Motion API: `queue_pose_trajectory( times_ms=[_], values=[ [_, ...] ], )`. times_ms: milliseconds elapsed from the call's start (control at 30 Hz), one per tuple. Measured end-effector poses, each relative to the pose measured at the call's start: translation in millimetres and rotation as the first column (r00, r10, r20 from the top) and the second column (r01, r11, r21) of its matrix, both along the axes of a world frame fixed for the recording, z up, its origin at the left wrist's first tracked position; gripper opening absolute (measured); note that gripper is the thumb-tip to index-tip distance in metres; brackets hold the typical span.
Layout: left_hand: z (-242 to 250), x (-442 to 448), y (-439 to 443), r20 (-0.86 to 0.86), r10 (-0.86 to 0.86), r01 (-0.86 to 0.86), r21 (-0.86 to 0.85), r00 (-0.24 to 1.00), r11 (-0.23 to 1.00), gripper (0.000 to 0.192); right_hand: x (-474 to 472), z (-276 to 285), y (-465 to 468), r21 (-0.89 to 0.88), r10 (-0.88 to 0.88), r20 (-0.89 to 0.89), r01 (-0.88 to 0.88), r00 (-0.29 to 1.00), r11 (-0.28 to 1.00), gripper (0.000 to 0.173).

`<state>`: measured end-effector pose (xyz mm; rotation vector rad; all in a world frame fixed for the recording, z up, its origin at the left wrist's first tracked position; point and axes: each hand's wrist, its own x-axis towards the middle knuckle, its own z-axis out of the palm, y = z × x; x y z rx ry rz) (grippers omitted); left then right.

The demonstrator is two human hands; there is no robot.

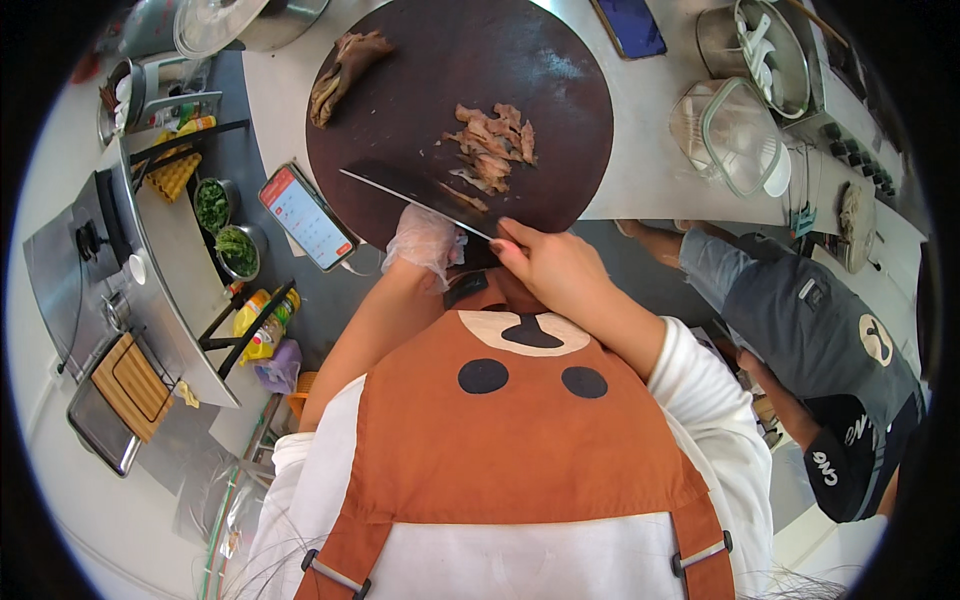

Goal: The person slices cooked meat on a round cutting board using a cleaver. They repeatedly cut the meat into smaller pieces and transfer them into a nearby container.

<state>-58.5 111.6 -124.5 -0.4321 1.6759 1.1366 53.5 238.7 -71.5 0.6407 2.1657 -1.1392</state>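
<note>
My right hand (555, 259) grips a kitchen knife at its handle end, and the handle itself is mostly covered by the fingers. The broad knife blade (405, 182) reaches up and left over the near part of a round, dark chopping board (420, 82). My left hand (424, 240), in a clear plastic glove, is at the board's near edge, close against the blade. Its fingers are partly hidden, so their grip is unclear. Beyond the blade lies a loose heap of sliced cooked meat (495, 142). A larger uncut piece of meat (346, 79) rests at the board's far left.
Left of the board lies a lit phone (307, 217); another phone (630, 28) is at the far right. A clear lidded container (731, 135) and a metal pot (795, 82) with white spoons stand right. Another person (795, 315) in a grey apron is on the right.
</note>
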Motion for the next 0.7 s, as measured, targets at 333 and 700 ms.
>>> queue_pose_trajectory(
  times_ms=[333,700],
  values=[
    [-17,7,-16,0.004,0.013,-0.013,-0.024,1.000,1.000,0.018,32,12,9,-0.059,-0.126,-0.074,0.122,0.989,0.991,0.041],
    [-85,21,-42,-0.440,0.029,0.152,0.371,0.897,0.916,0.020,70,39,21,0.004,-0.104,0.060,0.104,0.993,0.995,0.048]
  ],
)
